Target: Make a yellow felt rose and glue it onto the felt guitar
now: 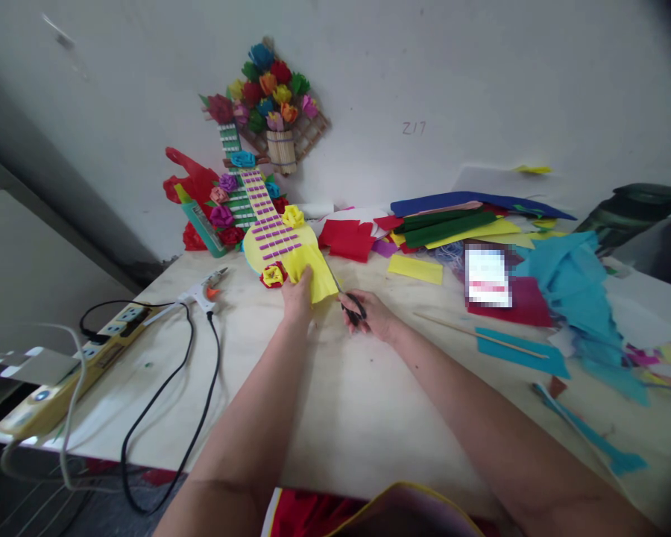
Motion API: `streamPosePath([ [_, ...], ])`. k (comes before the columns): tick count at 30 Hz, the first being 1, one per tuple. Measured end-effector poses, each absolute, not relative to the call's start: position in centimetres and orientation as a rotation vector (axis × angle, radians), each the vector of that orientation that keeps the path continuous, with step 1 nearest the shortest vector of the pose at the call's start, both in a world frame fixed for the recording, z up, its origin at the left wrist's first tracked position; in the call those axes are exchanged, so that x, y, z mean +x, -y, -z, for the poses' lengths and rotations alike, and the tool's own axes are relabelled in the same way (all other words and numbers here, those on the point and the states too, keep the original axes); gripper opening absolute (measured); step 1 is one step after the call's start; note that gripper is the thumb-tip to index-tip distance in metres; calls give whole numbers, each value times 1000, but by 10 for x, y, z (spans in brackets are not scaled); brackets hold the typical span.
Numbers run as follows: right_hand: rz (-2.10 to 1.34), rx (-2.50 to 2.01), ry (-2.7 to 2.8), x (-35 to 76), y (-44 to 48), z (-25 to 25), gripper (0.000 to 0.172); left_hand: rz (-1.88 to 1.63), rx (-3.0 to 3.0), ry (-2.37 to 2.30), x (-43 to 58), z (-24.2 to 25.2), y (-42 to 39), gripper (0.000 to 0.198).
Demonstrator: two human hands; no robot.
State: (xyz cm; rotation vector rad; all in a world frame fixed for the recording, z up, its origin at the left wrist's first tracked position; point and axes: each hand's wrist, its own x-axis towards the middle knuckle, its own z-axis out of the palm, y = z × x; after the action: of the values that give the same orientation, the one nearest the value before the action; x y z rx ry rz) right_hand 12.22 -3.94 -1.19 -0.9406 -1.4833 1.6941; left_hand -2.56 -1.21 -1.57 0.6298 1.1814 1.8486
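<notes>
A sheet of yellow crepe paper (320, 280) is pinched between the thumb and fingers of my left hand (298, 292). My right hand (369, 315) grips black-handled scissors (353, 307), whose blades lie along the paper's right edge. Just behind the paper leans a yellow guitar-shaped craft piece (268, 227) with purple strips, a yellow paper flower (294, 216) and a red-and-yellow flower (273, 275). How far apart the scissor blades stand, I cannot tell.
To the left lie a glue gun (204, 294), its black cord and a power strip (98, 350). A green glue bottle (201, 224) leans near paper flowers. Folded coloured paper (452, 224), a phone (487, 277), a wooden stick (481, 335) and blue scraps (570, 291) occupy the right.
</notes>
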Motion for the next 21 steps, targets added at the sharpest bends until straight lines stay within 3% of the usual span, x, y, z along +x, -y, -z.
streamPosePath([
  [21, -1665, -952, 1459, 120, 39, 15, 31, -1861, 604, -1140, -27, 15, 11, 32],
])
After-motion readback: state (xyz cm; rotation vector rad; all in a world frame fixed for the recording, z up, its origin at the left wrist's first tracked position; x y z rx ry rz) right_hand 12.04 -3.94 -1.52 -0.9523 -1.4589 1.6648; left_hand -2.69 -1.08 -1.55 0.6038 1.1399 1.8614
